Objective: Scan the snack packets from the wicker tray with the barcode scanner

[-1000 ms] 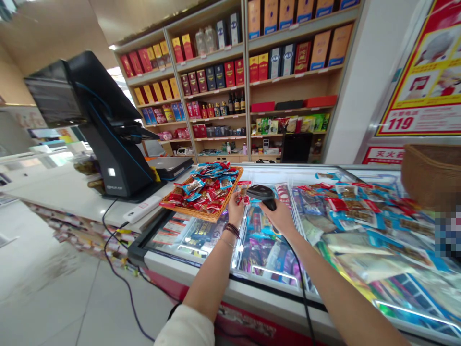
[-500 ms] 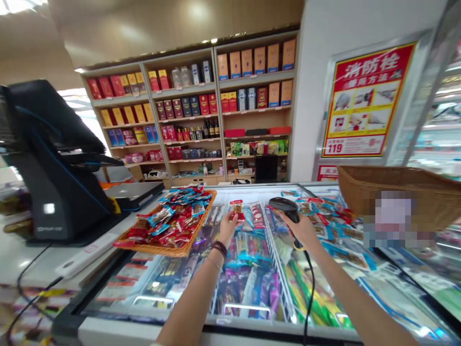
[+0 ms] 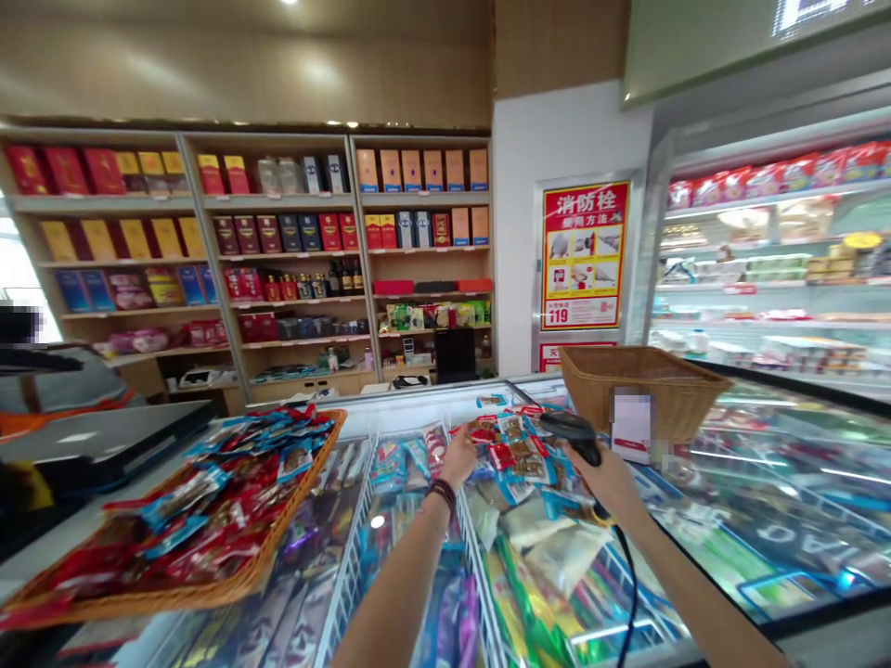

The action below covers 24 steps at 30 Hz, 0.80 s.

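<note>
My left hand (image 3: 460,458), with a beaded bracelet at its wrist, is closed with a small red snack packet (image 3: 480,430) at its fingertips. It is at the left edge of a loose pile of red and blue snack packets (image 3: 523,458) on the freezer's glass top. My right hand (image 3: 613,481) grips a black barcode scanner (image 3: 572,434) by its handle, with the scanner head over the right part of that pile and its cable (image 3: 628,580) hanging down. To the left, an orange wicker tray (image 3: 261,566) is heaped with more such packets.
A brown wicker basket (image 3: 644,385) with a tag stands right of the pile. Under the glass, white wire baskets (image 3: 352,547) hold packaged ice creams. A flat black device (image 3: 104,445) sits at left. Shelves of boxed goods (image 3: 292,232) line the wall behind.
The view has turned right. My left hand has moved right with the red packet, from over the freezer's middle to the pile. The scanner stays in my right hand.
</note>
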### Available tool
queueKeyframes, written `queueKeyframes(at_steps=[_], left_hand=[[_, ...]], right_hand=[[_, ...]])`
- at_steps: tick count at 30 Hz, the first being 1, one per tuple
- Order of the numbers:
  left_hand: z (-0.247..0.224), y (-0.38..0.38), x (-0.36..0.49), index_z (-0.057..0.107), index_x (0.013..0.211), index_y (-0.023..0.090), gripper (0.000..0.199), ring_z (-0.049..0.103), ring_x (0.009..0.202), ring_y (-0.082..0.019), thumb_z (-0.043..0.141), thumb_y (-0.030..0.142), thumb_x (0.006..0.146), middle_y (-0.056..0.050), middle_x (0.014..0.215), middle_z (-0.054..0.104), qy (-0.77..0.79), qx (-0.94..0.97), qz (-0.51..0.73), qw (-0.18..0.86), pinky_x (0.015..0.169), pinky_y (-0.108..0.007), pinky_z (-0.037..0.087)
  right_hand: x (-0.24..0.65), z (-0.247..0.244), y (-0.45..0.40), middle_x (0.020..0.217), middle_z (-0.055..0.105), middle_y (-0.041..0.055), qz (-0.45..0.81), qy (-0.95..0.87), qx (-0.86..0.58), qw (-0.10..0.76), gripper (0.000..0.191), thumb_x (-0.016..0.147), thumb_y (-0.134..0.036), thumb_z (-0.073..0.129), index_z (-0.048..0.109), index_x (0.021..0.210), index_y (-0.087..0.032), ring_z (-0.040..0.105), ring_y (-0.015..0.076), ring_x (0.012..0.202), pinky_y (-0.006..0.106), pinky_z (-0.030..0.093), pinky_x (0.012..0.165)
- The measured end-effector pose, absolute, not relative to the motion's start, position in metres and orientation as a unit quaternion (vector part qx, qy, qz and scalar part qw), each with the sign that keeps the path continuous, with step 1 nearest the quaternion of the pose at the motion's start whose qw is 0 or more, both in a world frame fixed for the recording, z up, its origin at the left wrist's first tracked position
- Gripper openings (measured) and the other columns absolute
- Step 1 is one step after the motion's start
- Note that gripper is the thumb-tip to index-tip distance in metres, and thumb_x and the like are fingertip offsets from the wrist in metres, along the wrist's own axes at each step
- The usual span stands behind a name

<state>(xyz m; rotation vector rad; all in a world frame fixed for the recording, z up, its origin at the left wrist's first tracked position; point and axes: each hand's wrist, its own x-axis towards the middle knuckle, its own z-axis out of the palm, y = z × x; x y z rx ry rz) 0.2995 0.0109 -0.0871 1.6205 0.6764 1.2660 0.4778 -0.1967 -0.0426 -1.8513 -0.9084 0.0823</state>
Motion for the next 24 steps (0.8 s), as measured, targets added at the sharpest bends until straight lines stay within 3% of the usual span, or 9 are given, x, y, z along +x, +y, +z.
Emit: queueKeyframes(at_steps=[3,6,17,21,24], left_hand=[[-0.087,0.009,0.265,0.073,0.103,0.018,0.050,0.057,0.127,-0.029,0.056,-0.007,0.062,-0.014,0.125,0.066,0.311,0.727,0.504,0.349,0.116,-0.048,0.035],[-0.081,0.013,0.213,0.072,0.106,0.019,0.048,0.060,0.121,-0.027,0.055,-0.004,0.068,-0.013,0.122,0.067,0.329,0.762,0.495,0.259,0.112,-0.046,0.040],[-0.026,0.012,-0.011,0.068,0.116,0.018,0.042,0.056,0.120,-0.028,0.051,0.007,0.079,-0.014,0.124,0.064,0.566,0.693,0.445,-0.028,0.109,-0.045,0.039],[-0.027,-0.002,-0.059,0.067,0.119,0.013,0.043,0.058,0.119,-0.029,0.056,0.008,0.078,-0.017,0.125,0.064,0.629,0.673,0.389,-0.032,0.108,-0.042,0.040],[-0.032,-0.008,-0.073,0.071,0.109,0.014,0.034,0.065,0.106,-0.028,0.068,0.019,0.075,-0.017,0.112,0.070,0.640,0.686,0.338,0.075,0.098,-0.037,0.047]], right_hand=[[0.465,-0.045,-0.188,0.039,0.052,-0.0004,0.042,-0.395,-0.758,0.518,0.040,0.075,-0.062,0.055,0.052,0.061,-0.025,0.055,0.0206,0.040,0.031,0.039,0.046],[0.437,-0.045,-0.169,0.040,0.052,-0.0004,0.073,-0.425,-0.735,0.524,0.040,0.076,-0.062,0.055,0.052,0.062,-0.025,0.056,0.0208,0.040,0.031,0.040,0.047],[0.283,-0.044,-0.088,0.039,0.052,-0.0019,0.177,-0.544,-0.614,0.544,0.039,0.077,-0.060,0.058,0.052,0.065,-0.024,0.054,0.0189,0.038,0.030,0.042,0.048],[0.234,-0.046,-0.078,0.041,0.053,-0.0024,0.224,-0.562,-0.586,0.539,0.036,0.078,-0.059,0.057,0.055,0.069,-0.023,0.054,0.0184,0.039,0.029,0.041,0.047],[0.211,-0.054,-0.075,0.044,0.055,-0.0015,0.221,-0.578,-0.586,0.523,0.035,0.078,-0.057,0.057,0.057,0.071,-0.023,0.056,0.0189,0.043,0.029,0.042,0.049]])
